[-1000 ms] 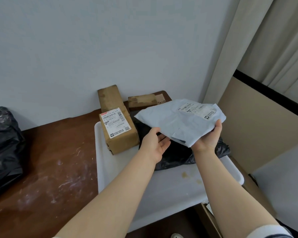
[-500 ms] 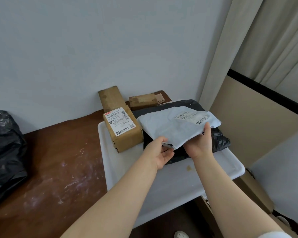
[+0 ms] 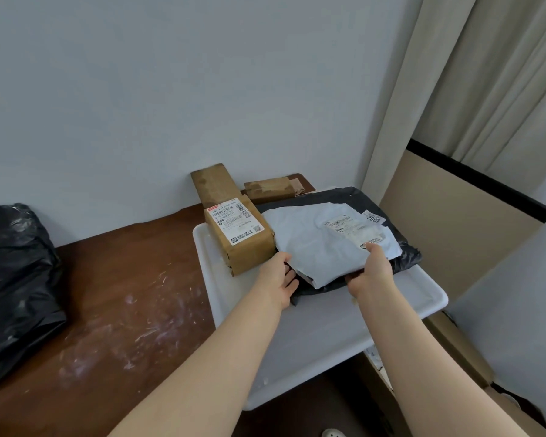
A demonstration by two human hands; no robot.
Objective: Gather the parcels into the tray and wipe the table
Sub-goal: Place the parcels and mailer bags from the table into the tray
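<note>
You had a white tray (image 3: 328,342) in front of you, faintly smudged. In it the mailer (image 3: 312,244) was pale grey-blue, its label (image 3: 350,227) white with black print, and the poly bag (image 3: 344,200) under it was black. The cardboard box (image 3: 249,250) was brown, and its white sticker (image 3: 234,223) had a red strip, black barcode lines and small black print. The longer box (image 3: 213,184) behind was the same plain brown, and the small parcel (image 3: 268,189) was brown with glossier tan tape. Your table (image 3: 123,279) was dark reddish brown, streaked with white smears. The sack (image 3: 13,279) at your left was glossy black, the wall (image 3: 171,89) pale grey, the curtain (image 3: 470,74) beige, and the panel (image 3: 454,231) tan with a black top edge.
</note>
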